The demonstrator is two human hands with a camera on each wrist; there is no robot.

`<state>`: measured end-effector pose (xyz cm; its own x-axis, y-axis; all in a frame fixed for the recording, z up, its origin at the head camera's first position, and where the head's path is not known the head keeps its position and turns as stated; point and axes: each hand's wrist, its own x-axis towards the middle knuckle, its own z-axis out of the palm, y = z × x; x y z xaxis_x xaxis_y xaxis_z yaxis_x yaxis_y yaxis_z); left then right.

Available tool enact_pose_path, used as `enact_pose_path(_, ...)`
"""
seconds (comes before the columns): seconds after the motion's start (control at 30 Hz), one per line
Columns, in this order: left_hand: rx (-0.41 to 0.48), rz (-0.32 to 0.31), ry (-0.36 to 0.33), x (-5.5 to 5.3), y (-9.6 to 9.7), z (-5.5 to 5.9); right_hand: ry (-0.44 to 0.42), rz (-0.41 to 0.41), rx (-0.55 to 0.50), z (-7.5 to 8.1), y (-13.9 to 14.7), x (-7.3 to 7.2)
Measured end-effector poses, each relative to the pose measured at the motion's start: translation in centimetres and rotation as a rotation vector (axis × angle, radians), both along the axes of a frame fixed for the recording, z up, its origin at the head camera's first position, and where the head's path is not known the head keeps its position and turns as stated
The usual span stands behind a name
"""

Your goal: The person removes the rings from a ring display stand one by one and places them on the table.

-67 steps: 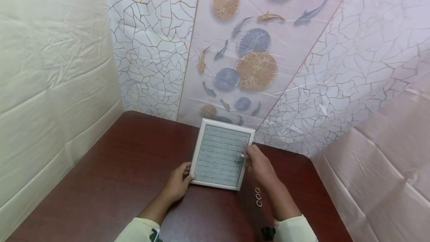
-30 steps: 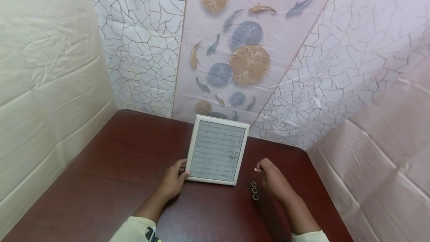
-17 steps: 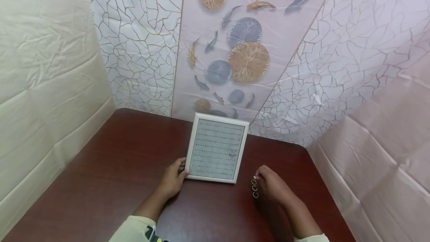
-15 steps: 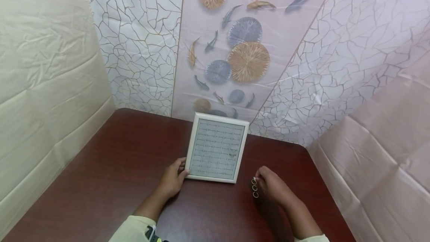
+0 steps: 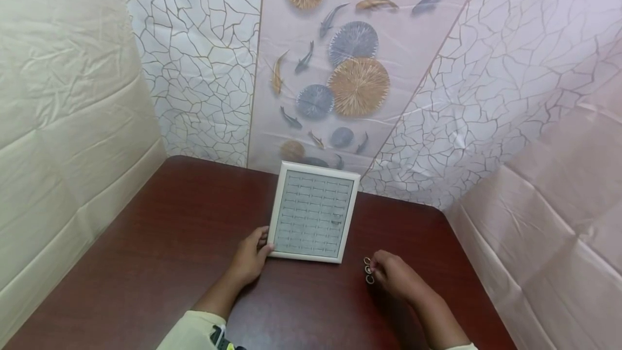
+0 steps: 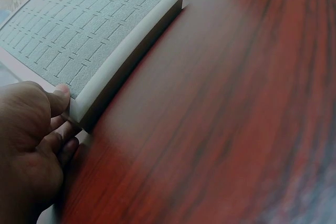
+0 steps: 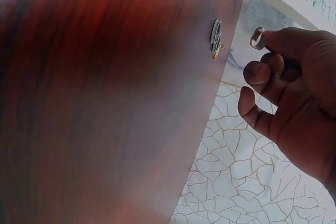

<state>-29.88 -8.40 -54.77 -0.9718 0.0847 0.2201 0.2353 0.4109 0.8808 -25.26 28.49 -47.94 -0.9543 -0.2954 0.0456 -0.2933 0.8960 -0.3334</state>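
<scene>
My left hand holds the lower left corner of a white-framed ring display tray, thumb on the front and fingers behind. Slots in rows cover its grey pad, and a ring sits in one near the right side. The tray leans back on the table. My right hand pinches a silver-looking ring between thumb and finger. Beside it, a short line of loose rings lies on the table, partly covered by the fingertips in the head view. The right wrist view shows those rings apart from the hand.
The dark red wooden table reaches back to a patterned backdrop with fish and round motifs. Pale cloth hangs at the left and right sides. A watch is on the left wrist.
My right hand has moved from the tray's right edge down and to the right, a ring pinched in its fingers, and is now at the loose rings. The left hand keeps holding the tray.
</scene>
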Motion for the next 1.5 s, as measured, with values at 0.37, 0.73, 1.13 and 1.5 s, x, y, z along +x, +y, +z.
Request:
enact_pose_path(0.37, 0.014, 0.002, -0.003, -0.3, 0.1, 0.0, -0.072, 0.089, -0.004, -0.1, 0.4, 0.6)
enact_pose_path(0.73, 0.014, 0.003, 0.005, -0.3, 0.0, -0.2, -0.110, 0.145, -0.040, -0.6, 0.8, 0.8)
enact_pose_path(1.13, 0.005, 0.001, -0.021, -0.3, 0.0, -0.2, -0.146, 0.164, -0.019, -1.0, 1.0, 1.0)
enact_pose_path(1.5, 0.004, 0.000, -0.033, -0.2, 0.0, -0.1, -0.043, 0.219, -0.017, -0.8, 1.2, 1.1)
